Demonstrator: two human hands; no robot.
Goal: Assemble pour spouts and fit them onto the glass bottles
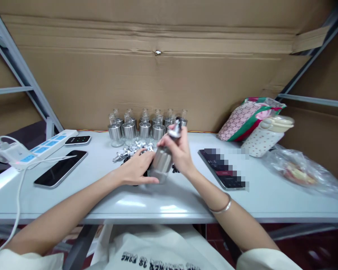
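Note:
My right hand (180, 150) is closed around the neck of a steel-sleeved glass bottle (162, 159), which tilts with its top to the upper right. A shiny silver and black pourer-like top (175, 129) shows at the bottle's mouth, blurred by motion. Beside the bottle's lower left, my left hand (138, 168) has its thumb and fingers spread, reaching over small black parts (126, 160); its fingertips are partly hidden. A pile of silver pourer-like parts (133, 149) lies just beyond it. More black bits (175, 168) show under my right hand.
Several steel-sleeved glass bottles (129, 130) stand in rows at the back. On the left lie a power strip (49, 144), a phone (61, 168) and a small device (78, 140). Another phone (222, 168), a tumbler (263, 138), a patterned bag (242, 120) and a plastic bag with food (298, 172) are right.

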